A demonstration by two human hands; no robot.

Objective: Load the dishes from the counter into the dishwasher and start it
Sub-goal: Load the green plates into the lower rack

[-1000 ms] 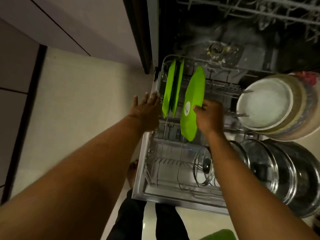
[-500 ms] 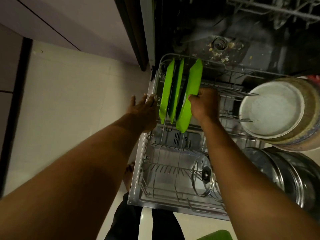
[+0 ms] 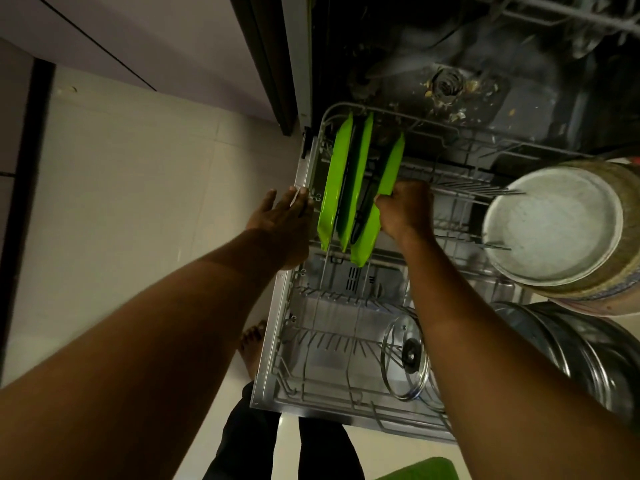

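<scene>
Our right hand point(image 3: 405, 211) clamps its fingers on the green plate point(image 3: 391, 168); our left hand point(image 3: 280, 216) rests straight fingers on the dishwasher rack point(image 3: 329, 337).

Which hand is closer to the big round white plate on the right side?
Right. The right hand, gripping a green plate in the rack, is just left of the white plate. The left hand rests at the rack's left edge, farther away.

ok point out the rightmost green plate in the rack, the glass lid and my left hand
rightmost green plate point(image 3: 390, 168), head view, upper half of its face
glass lid point(image 3: 411, 354), head view, black knob at its centre
left hand point(image 3: 280, 220), head view, back of the hand
</scene>
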